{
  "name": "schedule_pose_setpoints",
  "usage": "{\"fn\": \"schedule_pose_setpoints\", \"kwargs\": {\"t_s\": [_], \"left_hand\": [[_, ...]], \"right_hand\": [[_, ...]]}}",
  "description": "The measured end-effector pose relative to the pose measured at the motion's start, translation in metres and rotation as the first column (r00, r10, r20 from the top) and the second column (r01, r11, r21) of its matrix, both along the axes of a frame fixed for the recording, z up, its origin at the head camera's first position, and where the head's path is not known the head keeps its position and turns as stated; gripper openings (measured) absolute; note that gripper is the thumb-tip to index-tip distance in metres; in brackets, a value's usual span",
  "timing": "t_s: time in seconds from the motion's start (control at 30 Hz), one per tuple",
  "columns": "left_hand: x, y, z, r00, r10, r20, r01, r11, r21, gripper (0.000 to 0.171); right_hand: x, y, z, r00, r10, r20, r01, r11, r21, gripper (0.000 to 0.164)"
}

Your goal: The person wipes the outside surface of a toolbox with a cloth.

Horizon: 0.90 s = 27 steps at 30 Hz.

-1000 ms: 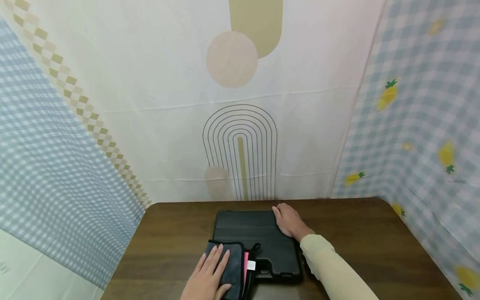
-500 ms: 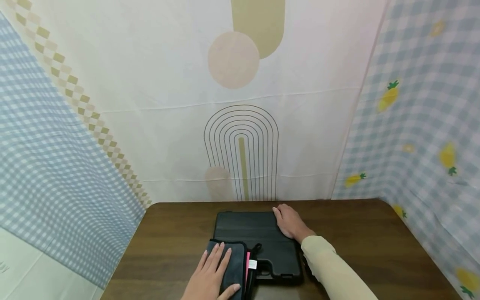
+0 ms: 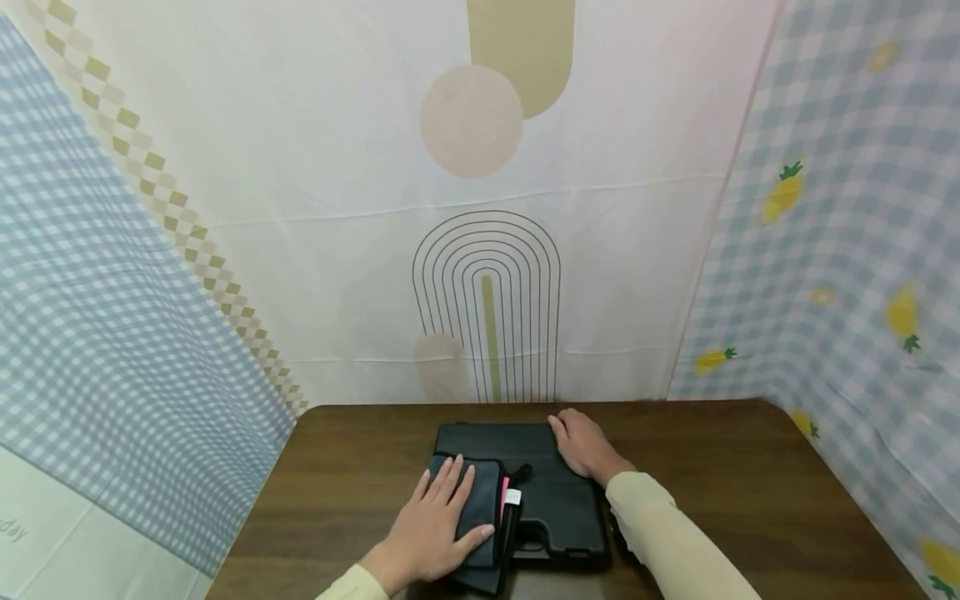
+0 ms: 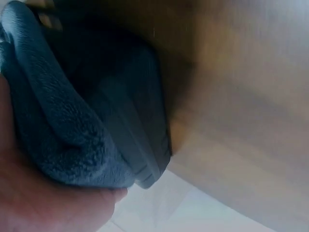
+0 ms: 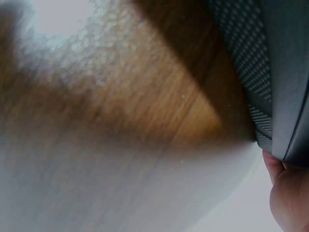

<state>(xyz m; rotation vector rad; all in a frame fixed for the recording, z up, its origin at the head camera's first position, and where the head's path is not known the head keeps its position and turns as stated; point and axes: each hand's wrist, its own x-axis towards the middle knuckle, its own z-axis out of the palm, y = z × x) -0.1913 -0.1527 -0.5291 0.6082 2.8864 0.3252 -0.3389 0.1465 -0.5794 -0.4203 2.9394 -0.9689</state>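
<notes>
A black hard case (image 3: 566, 500) with a handle cut-out at its near side lies flat on the wooden table. On its near left part is a folded dark blue-grey plush cloth (image 3: 482, 483) with black edging, a pink strip and a white tag. My left hand (image 3: 431, 525) rests on this cloth, its fingers straight and slightly spread. The left wrist view shows the soft folds of the cloth (image 4: 63, 121) against the hand. At the case's far right corner my right hand (image 3: 585, 446) grips the edge, fingers bent over it; in the right wrist view the fingertips touch the case (image 5: 289, 96).
The brown table (image 3: 352, 475) extends to both sides of the case. Behind it hangs a white patterned curtain (image 3: 337, 292). Blue checked cloths hang at the left (image 3: 142, 333) and the right (image 3: 810, 292).
My left hand has moved forward and slightly right, pushing the cloth's upper layer farther onto the case; a lower layer now shows at the near side. The right hand has stayed at the case's corner.
</notes>
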Motion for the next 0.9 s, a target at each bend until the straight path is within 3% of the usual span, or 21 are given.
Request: {"fn": "schedule_pose_setpoints", "kwargs": {"t_s": [0.17,0.3,0.5,0.63,0.77,0.9], "left_hand": [[-0.027,0.002,0.005,0.998,-0.034,0.057,0.033,0.999,0.016,0.091],[-0.053,0.004,0.001,0.998,-0.026,0.053,0.025,0.999,0.033,0.091],[-0.095,0.008,-0.001,0.998,0.053,0.037,-0.054,0.998,0.023,0.092],[-0.119,0.011,0.003,0.991,0.111,0.070,-0.113,0.994,0.015,0.091],[-0.131,0.011,0.002,0.987,0.142,0.081,-0.144,0.989,0.017,0.085],[-0.135,0.011,-0.002,0.988,0.141,0.062,-0.143,0.989,0.030,0.083]], "right_hand": [[0.002,0.002,0.001,1.000,0.010,0.011,-0.010,1.000,0.000,0.041],[0.002,0.002,0.002,1.000,0.009,0.008,-0.009,1.000,0.003,0.042],[0.002,0.001,0.004,1.000,0.018,0.002,-0.018,1.000,-0.002,0.038],[0.002,0.000,0.005,1.000,0.017,-0.003,-0.017,1.000,0.000,0.038],[0.003,-0.001,0.005,1.000,0.010,0.001,-0.010,1.000,0.000,0.040],[0.004,-0.001,0.004,1.000,-0.007,0.006,0.007,1.000,0.004,0.040]]}}
